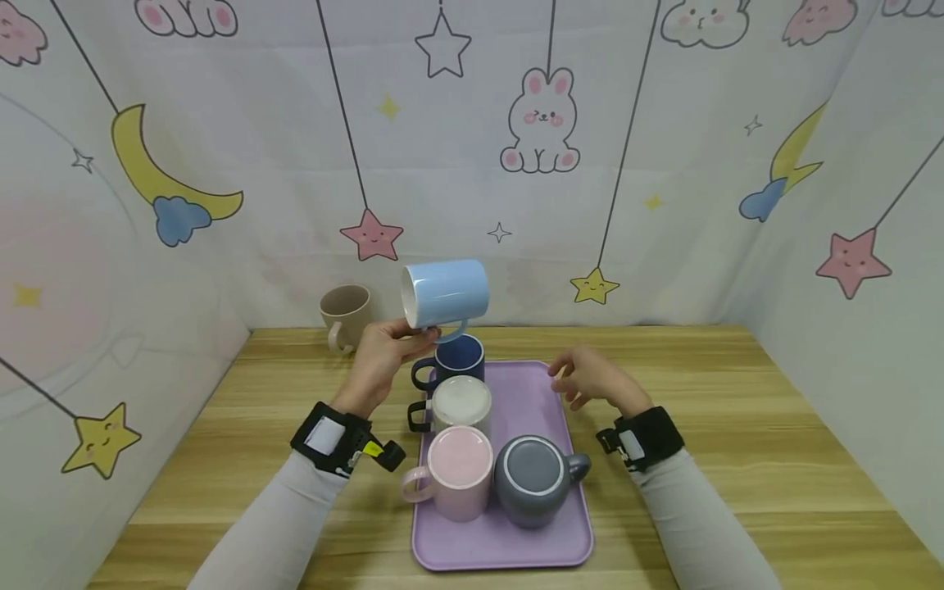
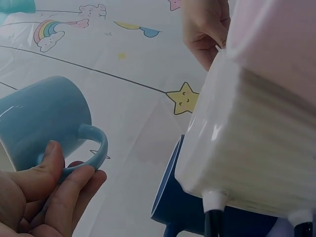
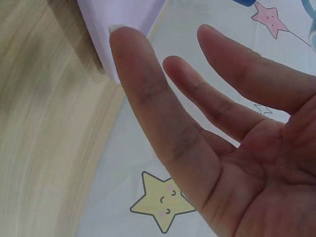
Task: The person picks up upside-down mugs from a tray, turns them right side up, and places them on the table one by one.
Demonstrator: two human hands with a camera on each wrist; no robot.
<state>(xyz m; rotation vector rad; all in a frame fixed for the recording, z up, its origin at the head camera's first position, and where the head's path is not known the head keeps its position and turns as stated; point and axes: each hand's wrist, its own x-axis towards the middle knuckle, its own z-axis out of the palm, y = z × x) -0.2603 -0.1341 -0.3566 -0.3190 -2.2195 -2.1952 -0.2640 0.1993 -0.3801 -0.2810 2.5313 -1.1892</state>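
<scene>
My left hand (image 1: 378,360) pinches the handle of a light blue mug (image 1: 451,292), fingers and thumb closed round it in the left wrist view. The mug is tipped on its side in the air, its mouth facing left, above a dark blue mug (image 1: 461,357). That dark blue mug stands mouth up at the far end of a lilac tray (image 1: 519,385). Past the tray's far right corner hovers my right hand (image 1: 596,378); its fingers are loosely bent and hold nothing, as the right wrist view (image 3: 197,133) confirms.
Nearer on the tray are a white mug (image 1: 462,403) with a black handle, a pink mug (image 1: 460,475) and a grey mug (image 1: 533,483), seemingly bottom up. A beige mug (image 1: 347,315) stands at the wooden table's (image 1: 686,426) back left, near the patterned cloth (image 1: 295,205).
</scene>
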